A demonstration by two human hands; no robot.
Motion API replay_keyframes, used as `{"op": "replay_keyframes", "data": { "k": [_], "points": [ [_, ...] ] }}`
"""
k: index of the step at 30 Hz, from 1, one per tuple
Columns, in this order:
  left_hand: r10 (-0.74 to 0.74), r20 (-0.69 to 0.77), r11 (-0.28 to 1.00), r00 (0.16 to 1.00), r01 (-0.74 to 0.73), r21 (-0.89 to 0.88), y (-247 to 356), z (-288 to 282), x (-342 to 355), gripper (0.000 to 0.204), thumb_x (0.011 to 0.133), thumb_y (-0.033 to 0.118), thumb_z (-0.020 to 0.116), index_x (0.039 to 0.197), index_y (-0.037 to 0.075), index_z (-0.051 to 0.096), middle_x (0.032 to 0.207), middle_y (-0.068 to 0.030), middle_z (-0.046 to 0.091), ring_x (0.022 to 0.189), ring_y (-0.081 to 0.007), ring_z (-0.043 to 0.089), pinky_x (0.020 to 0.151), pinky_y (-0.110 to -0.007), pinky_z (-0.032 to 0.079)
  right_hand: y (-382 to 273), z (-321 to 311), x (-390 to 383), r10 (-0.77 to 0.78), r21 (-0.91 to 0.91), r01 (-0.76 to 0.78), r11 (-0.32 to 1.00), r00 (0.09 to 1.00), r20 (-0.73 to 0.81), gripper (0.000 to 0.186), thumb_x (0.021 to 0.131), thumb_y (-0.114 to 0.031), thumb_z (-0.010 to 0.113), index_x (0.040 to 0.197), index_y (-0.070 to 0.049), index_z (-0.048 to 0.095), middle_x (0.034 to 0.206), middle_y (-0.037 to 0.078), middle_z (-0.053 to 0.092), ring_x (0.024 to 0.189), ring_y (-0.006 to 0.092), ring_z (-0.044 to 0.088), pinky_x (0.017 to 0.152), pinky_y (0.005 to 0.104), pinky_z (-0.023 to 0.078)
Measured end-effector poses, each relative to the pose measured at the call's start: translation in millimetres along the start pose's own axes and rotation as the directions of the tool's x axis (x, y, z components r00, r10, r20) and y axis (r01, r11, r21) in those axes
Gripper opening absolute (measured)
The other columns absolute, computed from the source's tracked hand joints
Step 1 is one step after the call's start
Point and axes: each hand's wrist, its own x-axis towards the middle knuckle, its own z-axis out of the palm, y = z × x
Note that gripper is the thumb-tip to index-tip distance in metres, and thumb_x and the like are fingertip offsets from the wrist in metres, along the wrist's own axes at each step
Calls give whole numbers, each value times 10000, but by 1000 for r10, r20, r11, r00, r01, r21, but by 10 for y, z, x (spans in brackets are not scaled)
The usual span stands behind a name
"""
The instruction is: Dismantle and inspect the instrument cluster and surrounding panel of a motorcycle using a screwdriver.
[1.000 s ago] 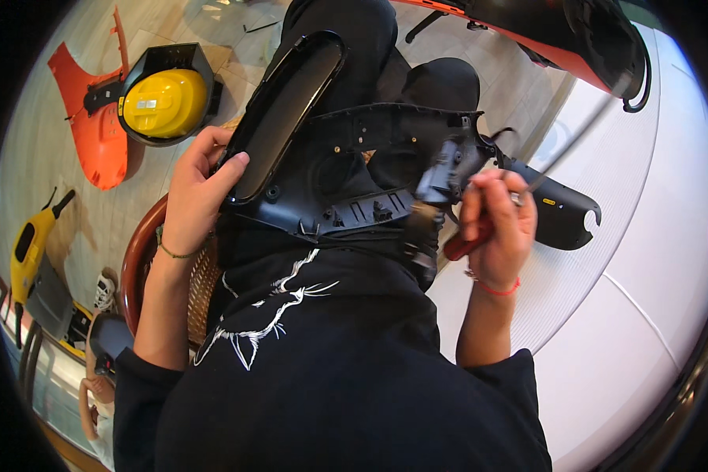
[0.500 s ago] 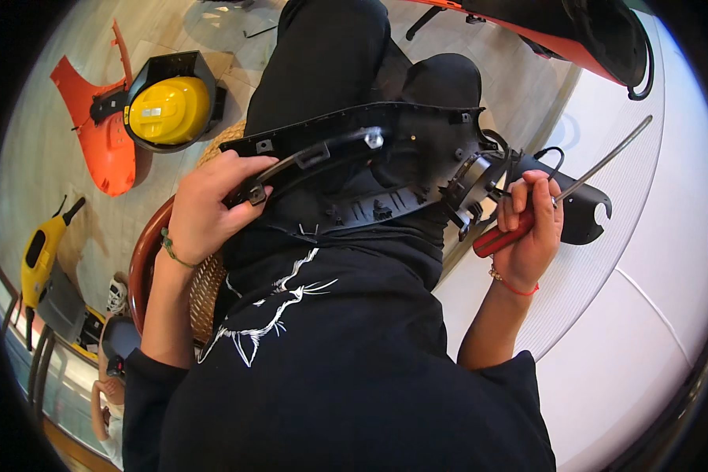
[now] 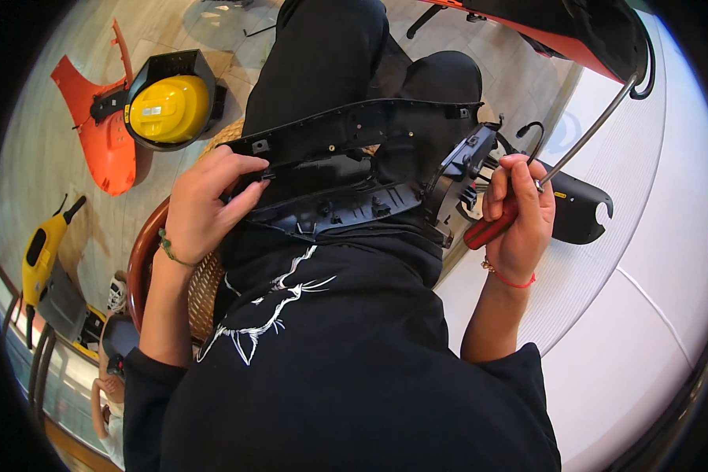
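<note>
A long black molded plastic panel [image 3: 393, 118] with ribs and screw posts lies across my lap, its hollow inner side facing up. My left hand [image 3: 212, 185] is at its left end, thumb and forefinger closing around a small black plastic piece [image 3: 267, 175]; whether this belongs to the panel I cannot tell. In my right hand [image 3: 522, 200] is a screwdriver [image 3: 489, 228] with a red handle, its long metal shaft pointing up and to the right. Between that hand and the panel's right end sits a black round-bodied module [image 3: 458, 177] with wires [image 3: 540, 134].
At right, a white table [image 3: 621, 322] carries a black plastic cover [image 3: 582, 208]. An orange-and-black shell [image 3: 551, 39] stands at top right. Orange panels [image 3: 110, 161], a yellow-and-black housing [image 3: 169, 110] and a yellow handlebar part [image 3: 43, 252] lie on the floor at left.
The curved black strip my left hand held over the panel no longer shows there. The module at right has turned. My right hand has moved slightly left, and the screwdriver shaft points more steeply up.
</note>
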Motion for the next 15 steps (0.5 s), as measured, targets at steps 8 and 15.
{"op": "replay_keyframes", "data": {
  "k": [8,15],
  "points": [
    [19,-119,997,993,-27,-66,3,-5,2,264,742,39,740,998,73,682,712,-27,474,604,-138,436,543,-262,341,34,74,-11,31,-38,-31,999,1000,3,171,973,-140,533,983,9,614,688,39,538,531,63,462,487,184,358],
    [-88,-169,969,982,45,-242,-23,69,-11,240,766,-10,704,998,39,671,732,22,428,644,-77,361,567,-222,280,54,67,-8,37,-29,-36,999,998,52,170,973,-130,531,988,16,616,690,41,537,535,62,461,496,179,354]
  ]
}}
